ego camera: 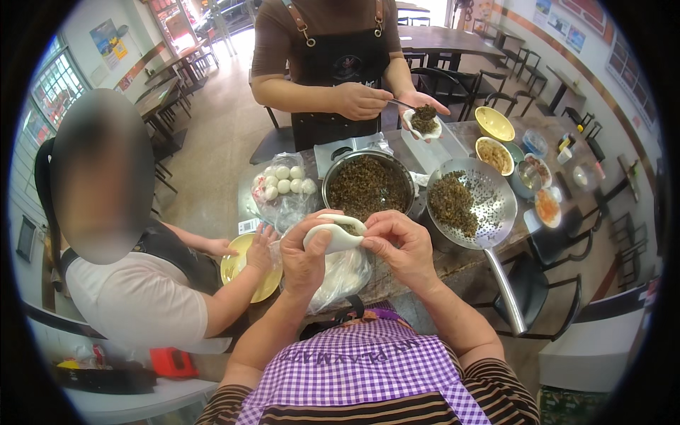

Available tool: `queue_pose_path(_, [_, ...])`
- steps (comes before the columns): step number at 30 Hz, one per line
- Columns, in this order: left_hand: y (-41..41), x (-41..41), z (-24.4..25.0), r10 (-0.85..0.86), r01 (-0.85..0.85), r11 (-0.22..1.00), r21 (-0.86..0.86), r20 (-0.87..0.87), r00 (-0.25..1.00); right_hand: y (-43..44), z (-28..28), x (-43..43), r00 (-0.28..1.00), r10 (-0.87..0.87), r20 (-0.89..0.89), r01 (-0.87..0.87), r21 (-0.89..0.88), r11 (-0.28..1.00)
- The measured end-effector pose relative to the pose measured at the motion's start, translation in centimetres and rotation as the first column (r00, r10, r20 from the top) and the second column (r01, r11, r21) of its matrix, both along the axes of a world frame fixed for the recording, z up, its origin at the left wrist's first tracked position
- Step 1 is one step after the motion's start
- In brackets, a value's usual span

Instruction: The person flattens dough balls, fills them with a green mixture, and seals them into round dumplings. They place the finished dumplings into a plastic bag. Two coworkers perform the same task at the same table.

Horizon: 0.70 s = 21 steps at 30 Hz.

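A white dough wrapper (336, 240), folded over with dark chopped filling showing in its gap, is held up between my hands. My left hand (305, 257) cups its left side, thumb on the near face. On its right end, the thumb and fingers of my right hand (399, 245) pinch the edges together. Just beyond stands a steel pot (325, 186) of dark chopped filling (366, 183). To its right, a perforated steel strainer ladle (494, 196) holds more of the filling. Beneath my hands lies a clear plastic bag (340, 276) with pale contents.
Round white dough balls (283, 186) sit in plastic at the left. A person (143, 287) there touches a yellow plate (231, 268). Across the wooden table, another person (329, 69) spoons filling onto a wrapper (431, 130). Several bowls, including a yellow bowl (495, 123), stand right; the ladle handle (504, 292) overhangs the edge.
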<state>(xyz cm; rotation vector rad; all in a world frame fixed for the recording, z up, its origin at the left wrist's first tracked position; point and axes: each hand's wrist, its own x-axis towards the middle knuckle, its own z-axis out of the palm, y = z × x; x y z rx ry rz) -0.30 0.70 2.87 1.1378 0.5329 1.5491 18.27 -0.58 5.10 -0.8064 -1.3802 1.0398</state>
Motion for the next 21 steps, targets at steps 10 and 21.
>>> queue_pose_path(10, [0.3, 0.4, 0.3, 0.000, 0.000, 1.000, 0.023, -0.010, 1.000, 0.0, -0.1, 1.0, 0.990, 0.059, 0.129, -0.043, -0.118, 0.992])
queue_pose_path(21, [0.5, 0.1, 0.6, -0.005, 0.006, 1.000, 0.022, -0.018, 1.000, 0.1, 1.4, 1.3, 0.960, -0.091, 0.266, 0.037, 0.203, 0.979])
